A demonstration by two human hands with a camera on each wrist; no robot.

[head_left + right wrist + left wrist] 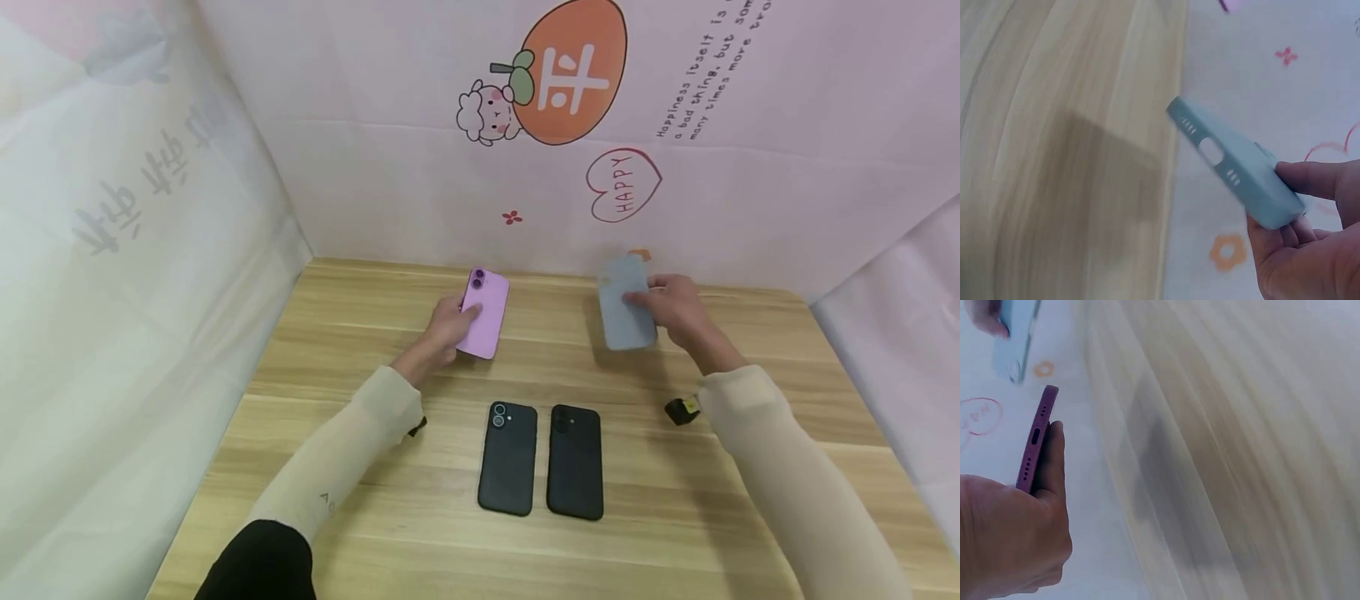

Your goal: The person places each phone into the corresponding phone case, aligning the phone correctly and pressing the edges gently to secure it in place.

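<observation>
A pinkish-purple phone (487, 321) is in my left hand (447, 323), thumb across its back and fingers beneath. Its bottom edge (1036, 437), with the charging port, faces the left wrist camera. My right hand (675, 307) grips a light blue phone case (624, 312) by its right side, thumb on the back. In the right wrist view that case (1241, 162) shows its port cutout and speaker holes; whether a phone sits inside I cannot tell. Both held things are raised over the table, casting shadows.
Two dark phones lie side by side on the wooden table (337, 500), backs up: one with silver-ringed lenses (507, 458), the other all black (575, 462). A printed white cloth (420, 192) hangs behind the table's back edge, with more cloth (150, 292) at the left.
</observation>
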